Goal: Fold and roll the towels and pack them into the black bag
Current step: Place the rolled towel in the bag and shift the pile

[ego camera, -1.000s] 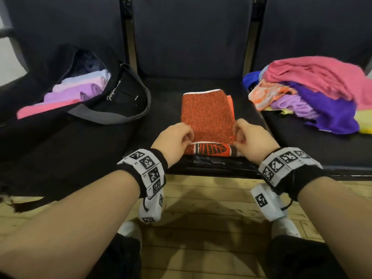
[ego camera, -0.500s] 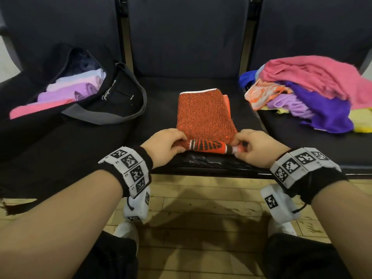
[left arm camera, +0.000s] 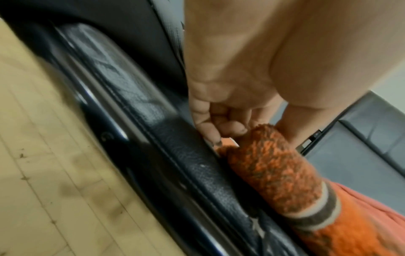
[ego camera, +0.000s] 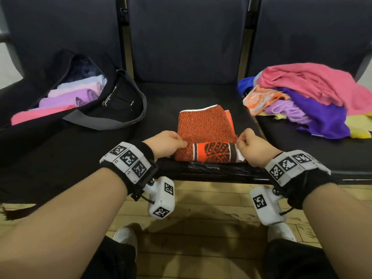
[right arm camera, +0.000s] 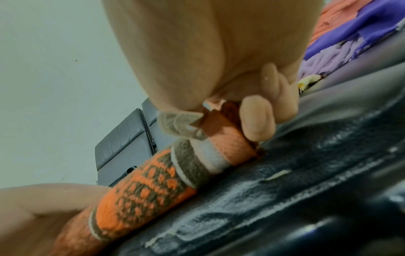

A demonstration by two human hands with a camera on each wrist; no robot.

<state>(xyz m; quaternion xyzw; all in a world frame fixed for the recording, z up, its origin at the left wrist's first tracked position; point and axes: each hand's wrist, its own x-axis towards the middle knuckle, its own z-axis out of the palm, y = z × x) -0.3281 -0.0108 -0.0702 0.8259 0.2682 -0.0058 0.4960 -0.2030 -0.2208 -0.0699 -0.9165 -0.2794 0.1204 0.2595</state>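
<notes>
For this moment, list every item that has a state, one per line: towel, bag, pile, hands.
Orange patterned terry towel: folded flat, near end partly rolled on the middle seat.
Black fabric bag: open, rolled towels inside.
Loose pile of coloured towels: unfolded, heaped on the right seat.
Left hand: grip on the roll's left end.
Right hand: grip on the roll's right end.

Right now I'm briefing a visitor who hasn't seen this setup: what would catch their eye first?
First, the orange patterned towel on the middle seat, its near end rolled, with the left hand and right hand each holding one end of the roll. Next, the bright heap of unfolded towels on the right seat. Then the black bag on the left, open, with rolled pink and purple towels inside.
</notes>
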